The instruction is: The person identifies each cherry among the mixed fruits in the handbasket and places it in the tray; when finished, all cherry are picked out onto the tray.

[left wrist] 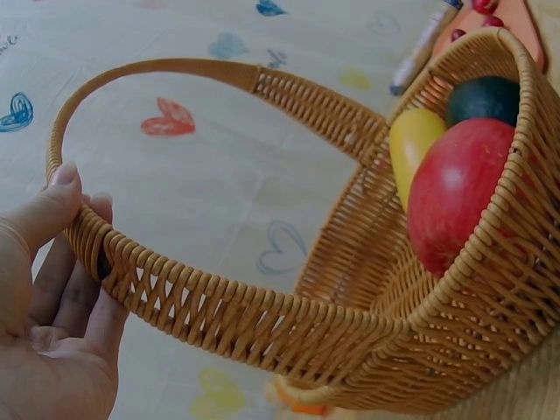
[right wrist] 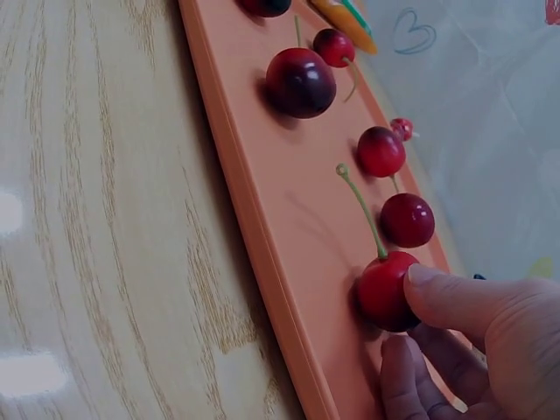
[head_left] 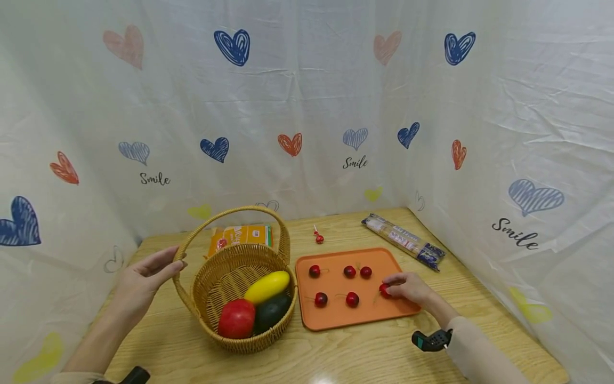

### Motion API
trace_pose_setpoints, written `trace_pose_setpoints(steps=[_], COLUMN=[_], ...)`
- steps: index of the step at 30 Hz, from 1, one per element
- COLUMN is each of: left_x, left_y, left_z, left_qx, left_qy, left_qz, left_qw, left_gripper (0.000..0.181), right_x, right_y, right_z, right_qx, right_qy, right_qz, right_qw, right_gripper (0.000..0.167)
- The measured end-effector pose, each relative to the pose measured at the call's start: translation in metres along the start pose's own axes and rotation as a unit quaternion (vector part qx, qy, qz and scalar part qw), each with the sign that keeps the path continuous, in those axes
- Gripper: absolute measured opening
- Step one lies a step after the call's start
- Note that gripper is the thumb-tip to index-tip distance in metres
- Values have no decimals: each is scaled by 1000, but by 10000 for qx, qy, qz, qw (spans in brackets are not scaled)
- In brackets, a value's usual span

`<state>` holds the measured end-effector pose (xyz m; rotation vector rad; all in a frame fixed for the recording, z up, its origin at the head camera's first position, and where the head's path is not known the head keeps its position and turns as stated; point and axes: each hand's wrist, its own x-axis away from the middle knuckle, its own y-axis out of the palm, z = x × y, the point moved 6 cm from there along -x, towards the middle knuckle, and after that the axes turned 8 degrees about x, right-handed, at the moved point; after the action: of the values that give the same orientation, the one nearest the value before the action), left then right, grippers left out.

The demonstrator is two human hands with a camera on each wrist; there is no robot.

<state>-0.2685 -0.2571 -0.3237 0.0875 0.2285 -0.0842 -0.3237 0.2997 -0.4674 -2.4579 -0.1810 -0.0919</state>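
Note:
My left hand [head_left: 144,274] grips the left side of the handle [left wrist: 201,293] of a tan wicker basket [head_left: 247,348]. The basket tilts toward me. Inside lie a red apple-like fruit [head_left: 237,319], a long smooth yellow fruit [head_left: 267,286] and a dark green, avocado-like fruit [head_left: 273,313]. To the right is an orange tray [head_left: 333,285] with several cherries on it. At its right side my right hand [head_left: 410,288] pinches a red cherry [right wrist: 385,290] between thumb and fingers, its green stem pointing up. Another cherry [right wrist: 408,220] sits just beside it.
Behind the basket lies an orange packet [head_left: 247,234], partly hidden. A small red lollipop-like thing [head_left: 319,239] rests beyond the tray. At the back right is a long clear-and-blue packet [head_left: 405,240]. White curtains [head_left: 307,106] with hearts close off the back and sides.

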Motion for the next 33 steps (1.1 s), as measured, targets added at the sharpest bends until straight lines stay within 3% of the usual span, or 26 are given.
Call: trace_pose_setpoints(steps=[7,12,22,25,27,28,29,30,33], left_x=[6,9,6,3,5,7,9,10,17], left_y=[-8,-12,-8,0,7,11,16,22,46], left_z=[1,2,4,7,13,18,24,31,52], left_qx=[-54,-213,-1005,-1133,-1456,-1687,-2005,-2329,-3074], left_qy=[-33,-86,-297,-153,265,615,1054,1586,3312], left_qz=[162,247,422,552,804,977,1168,1320,1617], left_qw=[9998,9994,9936,9919,9857,9789,9670,9503,8773], left_gripper=[36,37,50,49,47,44,41,38,37], right_x=[-7,-13,-19,-17,-17,-18,-19,-20,-25], right_y=[5,-1,-12,-14,-15,-15,-16,-16,-16], right_z=[-8,-17,-33,-35,-38,-40,-42,-45,-58], right_qx=[-295,-248,-569,-580,-618,-657,-683,-679,-760], right_qy=[-180,-243,-266,-210,-213,-221,-269,-327,-449], right_qz=[-244,-43,-125,-77,-85,-85,-122,-147,-188], right_qw=[9991,9994,9979,9981,9978,9976,9972,9970,9959], right_gripper=[34,35,42,42,42,42,43,43,44])
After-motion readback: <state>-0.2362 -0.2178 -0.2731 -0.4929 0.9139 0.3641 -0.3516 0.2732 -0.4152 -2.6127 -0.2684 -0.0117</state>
